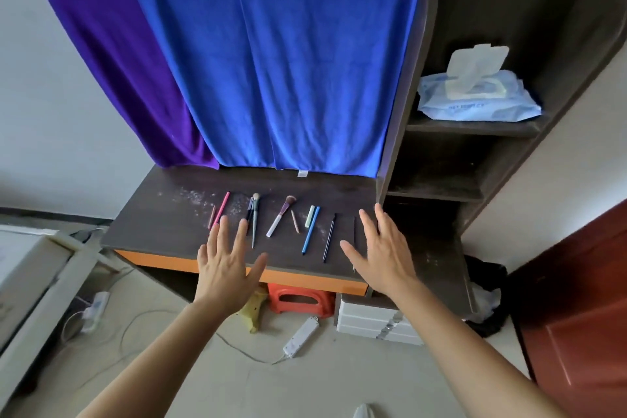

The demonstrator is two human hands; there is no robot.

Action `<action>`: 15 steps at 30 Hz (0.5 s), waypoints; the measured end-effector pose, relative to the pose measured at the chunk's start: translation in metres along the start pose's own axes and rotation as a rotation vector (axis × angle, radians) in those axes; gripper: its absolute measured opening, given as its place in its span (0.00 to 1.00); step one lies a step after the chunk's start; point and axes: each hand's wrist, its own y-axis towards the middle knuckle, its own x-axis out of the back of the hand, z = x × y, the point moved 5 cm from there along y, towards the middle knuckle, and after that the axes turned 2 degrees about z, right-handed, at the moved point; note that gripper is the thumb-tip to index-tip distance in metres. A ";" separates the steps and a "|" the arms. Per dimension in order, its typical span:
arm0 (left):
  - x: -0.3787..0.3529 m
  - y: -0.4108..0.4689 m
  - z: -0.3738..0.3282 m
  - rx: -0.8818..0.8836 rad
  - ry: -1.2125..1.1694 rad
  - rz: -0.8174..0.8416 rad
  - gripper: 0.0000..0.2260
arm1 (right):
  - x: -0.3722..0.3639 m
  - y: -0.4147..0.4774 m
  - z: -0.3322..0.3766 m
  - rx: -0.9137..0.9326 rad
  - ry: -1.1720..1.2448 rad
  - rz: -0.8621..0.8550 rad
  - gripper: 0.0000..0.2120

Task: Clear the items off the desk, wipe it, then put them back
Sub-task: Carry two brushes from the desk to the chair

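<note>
The dark desk [152,227] bears scattered pens [311,231] and makeup brushes [281,215].

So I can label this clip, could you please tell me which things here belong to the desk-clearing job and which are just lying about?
Job: desk, pink pencil, makeup brush, blue pen, black pen, wet wipes, left hand, right hand.
Lying about: red stool, power strip, blue towel, white drawers.

Soft, even daylight, hardly any shadows; the wide lens bows the shelf unit [475,132] at right, and edges look slightly soft.
</note>
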 end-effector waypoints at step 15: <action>-0.088 0.166 0.096 -0.119 -0.013 0.387 0.34 | -0.090 0.080 0.046 -0.469 0.018 0.156 0.39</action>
